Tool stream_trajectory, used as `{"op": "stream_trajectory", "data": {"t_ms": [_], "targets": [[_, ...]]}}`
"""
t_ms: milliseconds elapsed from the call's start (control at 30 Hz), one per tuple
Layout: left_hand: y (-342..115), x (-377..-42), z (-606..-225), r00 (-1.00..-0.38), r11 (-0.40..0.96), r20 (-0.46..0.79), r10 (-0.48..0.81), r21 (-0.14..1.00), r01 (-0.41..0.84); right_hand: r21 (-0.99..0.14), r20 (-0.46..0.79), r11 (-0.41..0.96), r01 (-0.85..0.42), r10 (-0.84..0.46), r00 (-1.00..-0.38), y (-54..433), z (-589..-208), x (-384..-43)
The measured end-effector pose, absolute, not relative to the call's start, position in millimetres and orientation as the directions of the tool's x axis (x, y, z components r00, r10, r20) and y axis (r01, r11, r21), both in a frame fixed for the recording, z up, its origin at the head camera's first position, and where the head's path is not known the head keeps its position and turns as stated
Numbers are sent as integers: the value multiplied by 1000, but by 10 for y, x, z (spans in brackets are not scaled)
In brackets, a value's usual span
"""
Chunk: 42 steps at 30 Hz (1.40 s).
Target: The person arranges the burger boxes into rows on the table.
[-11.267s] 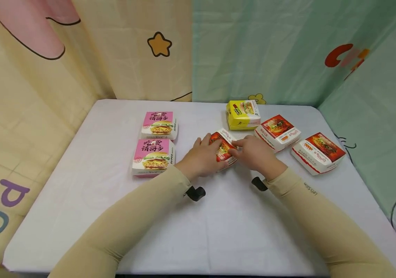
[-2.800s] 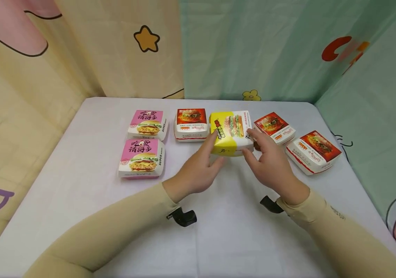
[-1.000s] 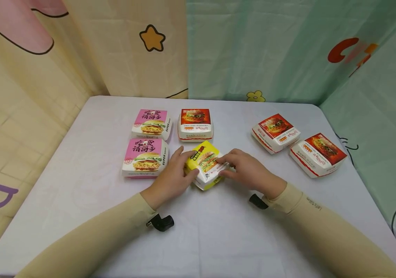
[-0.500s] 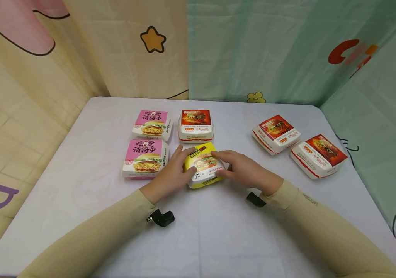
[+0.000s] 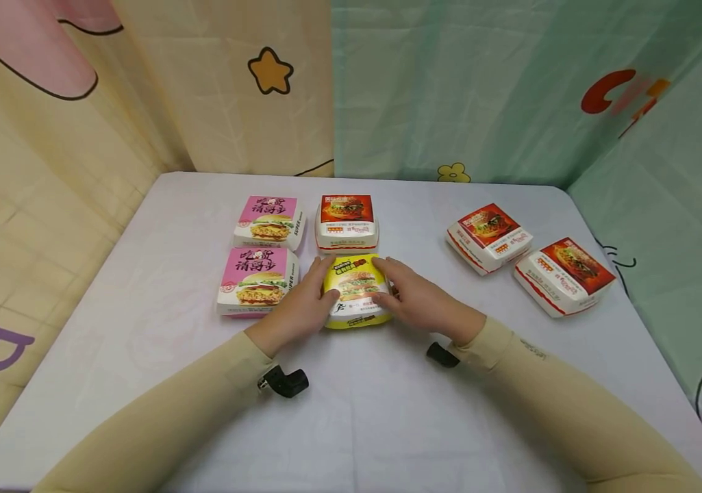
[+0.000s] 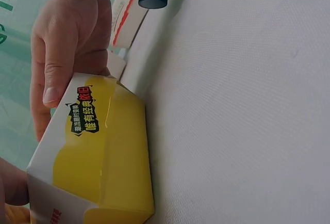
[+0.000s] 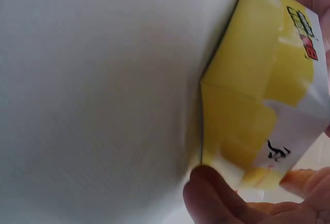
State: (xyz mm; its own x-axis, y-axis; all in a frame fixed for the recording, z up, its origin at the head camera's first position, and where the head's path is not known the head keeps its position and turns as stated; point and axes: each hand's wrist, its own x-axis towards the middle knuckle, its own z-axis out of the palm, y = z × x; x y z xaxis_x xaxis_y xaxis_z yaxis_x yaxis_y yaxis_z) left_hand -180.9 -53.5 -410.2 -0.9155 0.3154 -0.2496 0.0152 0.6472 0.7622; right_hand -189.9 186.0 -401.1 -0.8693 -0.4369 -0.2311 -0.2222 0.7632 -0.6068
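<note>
In the head view a yellow-and-white burger box [image 5: 357,293] sits on the white table, its printed front toward me. My left hand [image 5: 294,307] grips its left side, thumb on the near corner. On the opposite side my right hand [image 5: 423,300] holds it between thumb and fingers. The left wrist view shows the box's yellow side [image 6: 126,157] low against the cloth, with the right hand [image 6: 72,43] beyond it. In the right wrist view the right thumb [image 7: 211,198] presses a lower corner. A red-and-white burger box [image 5: 347,222] stands directly behind the yellow one.
Two pink burger boxes [image 5: 258,281] stand one behind the other at the left. Two more red-and-white burger boxes [image 5: 490,238] lie angled at the right. Patterned curtains [image 5: 437,89] hang around the back and sides of the white table [image 5: 351,424].
The yellow box came from the back right to the middle, then was turned square in front of the red box. Before that, one red box moved to the back row beside the pink ones.
</note>
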Motion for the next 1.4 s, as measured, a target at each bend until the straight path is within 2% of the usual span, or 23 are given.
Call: {"op": "stream_trajectory", "data": {"t_ms": [200, 500, 900, 1100, 1400], "targets": [[-498, -1785, -4124, -923, 615, -240, 301, 788, -5, -633, -256, 745, -211, -458, -851, 1756, -4056, -1846], [-480, -1783, -4109, -932, 613, -210, 297, 790, 17, -652, -212, 727, -213, -445, -870, 1742, -4080, -1845], [-511, -1775, -4115, -925, 623, -239, 296, 782, -3, -631, -294, 759, -163, -428, -854, 1846, -4021, -1893], [-518, -1746, -4098, -912, 665, -257, 320, 746, 23, -595, -260, 774, -215, -439, -860, 1819, -4012, -1878], [-550, -1788, -4123, -919, 620, -232, 319, 785, 17, -619, -258, 764, -181, -416, -872, 1820, -4029, -1886]]}}
